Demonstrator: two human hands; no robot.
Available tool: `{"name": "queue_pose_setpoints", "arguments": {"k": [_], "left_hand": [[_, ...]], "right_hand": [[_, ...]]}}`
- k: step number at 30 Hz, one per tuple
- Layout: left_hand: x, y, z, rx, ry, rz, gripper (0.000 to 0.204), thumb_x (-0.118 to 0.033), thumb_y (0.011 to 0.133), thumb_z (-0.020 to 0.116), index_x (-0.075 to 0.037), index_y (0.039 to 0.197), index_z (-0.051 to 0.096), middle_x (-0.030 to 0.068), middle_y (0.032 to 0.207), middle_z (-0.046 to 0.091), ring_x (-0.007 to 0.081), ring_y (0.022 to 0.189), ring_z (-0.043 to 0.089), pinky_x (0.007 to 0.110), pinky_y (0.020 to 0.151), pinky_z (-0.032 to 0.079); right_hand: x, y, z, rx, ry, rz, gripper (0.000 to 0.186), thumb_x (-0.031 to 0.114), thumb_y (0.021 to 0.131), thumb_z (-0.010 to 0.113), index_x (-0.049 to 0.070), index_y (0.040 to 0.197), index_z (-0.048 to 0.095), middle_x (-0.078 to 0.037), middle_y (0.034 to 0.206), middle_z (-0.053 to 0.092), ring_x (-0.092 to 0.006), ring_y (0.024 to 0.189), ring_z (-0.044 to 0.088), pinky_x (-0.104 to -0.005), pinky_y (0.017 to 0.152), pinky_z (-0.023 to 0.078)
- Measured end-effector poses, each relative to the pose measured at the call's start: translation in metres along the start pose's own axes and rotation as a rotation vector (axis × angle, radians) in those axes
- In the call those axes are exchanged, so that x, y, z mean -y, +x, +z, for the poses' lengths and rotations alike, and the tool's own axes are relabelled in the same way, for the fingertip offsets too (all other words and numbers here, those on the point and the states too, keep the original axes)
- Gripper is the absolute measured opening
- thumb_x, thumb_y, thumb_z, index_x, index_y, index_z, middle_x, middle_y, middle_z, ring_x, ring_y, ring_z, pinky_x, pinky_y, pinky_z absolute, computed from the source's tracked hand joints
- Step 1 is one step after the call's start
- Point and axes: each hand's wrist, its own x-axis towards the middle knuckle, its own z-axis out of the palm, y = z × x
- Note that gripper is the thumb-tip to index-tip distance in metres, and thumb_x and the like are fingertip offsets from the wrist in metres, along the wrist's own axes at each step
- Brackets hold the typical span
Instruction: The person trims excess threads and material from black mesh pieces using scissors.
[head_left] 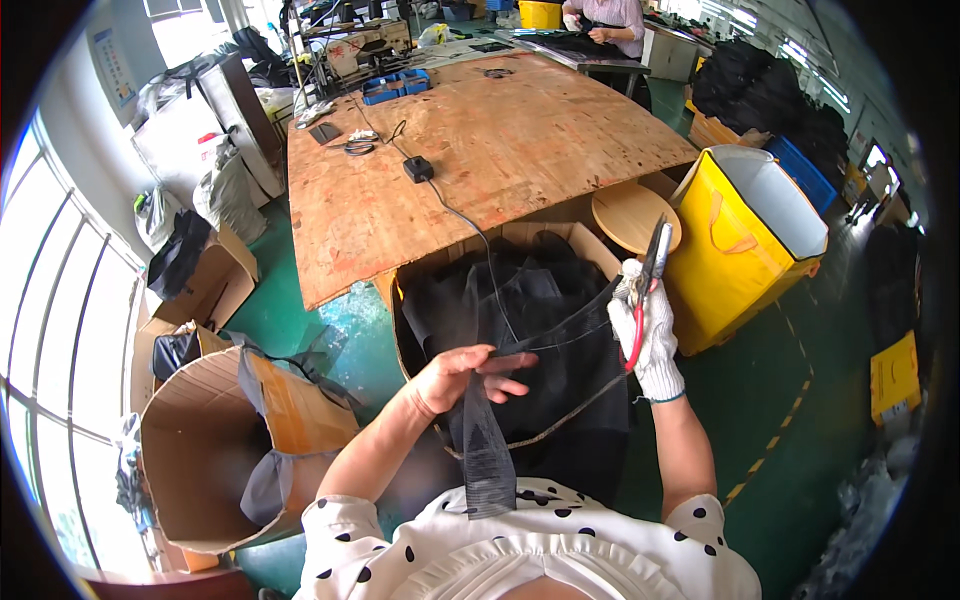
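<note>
My left hand (458, 376), bare, pinches a strip of black mesh fabric (486, 450) between thumb and fingers. One end hangs down toward my chest, and a narrow dark length runs across to my right hand. In a white work glove, my right hand (655, 345) is wrapped round red-handled scissors (657, 252), blades pointing up and away. It seems to touch the strip's far end too, though the fingers partly hide that. Below both hands, a cardboard box (590, 240) holds a heap of black mesh fabric (545, 290).
A wooden table (480, 150) stands ahead, with a black adapter (418, 169) whose cord trails into the box. At right are a round wooden board (625, 215) and a yellow insulated bag (725, 230). An open carton (190, 440) stands left. A co-worker (615, 25) works beyond the table.
</note>
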Motion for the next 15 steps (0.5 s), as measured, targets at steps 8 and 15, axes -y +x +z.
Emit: {"name": "queue_pose_setpoints", "arguments": {"k": [8, 15], "left_hand": [[0.005, 0.009, -0.004, -0.238, -0.248, 0.092, 0.024, -0.024, 0.088, 0.055, 0.000, 0.090, 0.057, 0.0270, 0.136, 0.037, 0.0377, 0.122, 0.044, 0.041, 0.101, 0.039], [-0.006, 0.007, -0.002, -0.202, 0.047, 0.251, 0.045, -0.032, 0.090, 0.052, 0.005, 0.115, 0.048, 0.0240, 0.137, 0.037, 0.0340, 0.124, 0.042, 0.041, 0.103, 0.035]], "right_hand": [[0.031, -0.009, -0.017, -0.207, -0.032, 0.033, 0.012, 0.030, 0.094, 0.046, 0.021, 0.087, 0.049, 0.005, 0.059, 0.042, -0.0067, 0.039, 0.035, -0.0233, 0.033, 0.028], [0.040, -0.110, 0.015, -0.090, -0.631, -0.104, 0.023, 0.030, 0.095, 0.046, 0.010, 0.106, 0.047, 0.000, 0.066, 0.046, -0.0080, 0.048, 0.044, -0.0187, 0.041, 0.038]]}}
